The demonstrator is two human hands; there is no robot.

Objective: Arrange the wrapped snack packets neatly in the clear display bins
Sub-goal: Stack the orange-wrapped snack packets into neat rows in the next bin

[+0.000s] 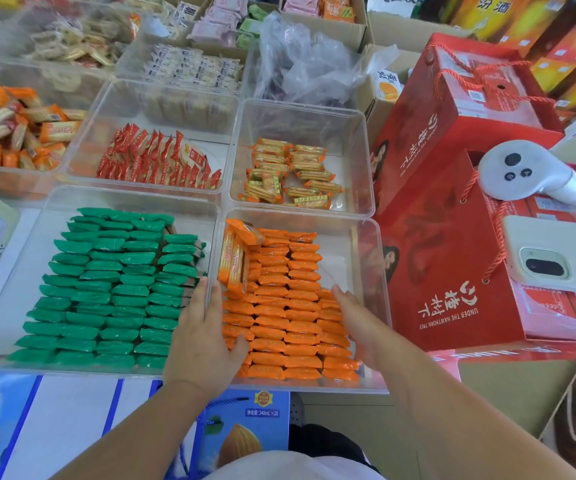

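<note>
Orange wrapped packets stand in tidy rows inside the near clear bin. A few loose orange packets lean against that bin's left wall. My left hand lies flat with straight fingers over the bin's left wall, thumb on the orange rows. My right hand presses with straight fingers against the right side of the orange rows. Green packets fill the neighbouring bin on the left in rows.
Behind stand bins of yellow-green packets, red packets and orange-white packets. Red gift boxes stand right of the bins, carrying a white controller and a phone. A crumpled plastic bag lies further back.
</note>
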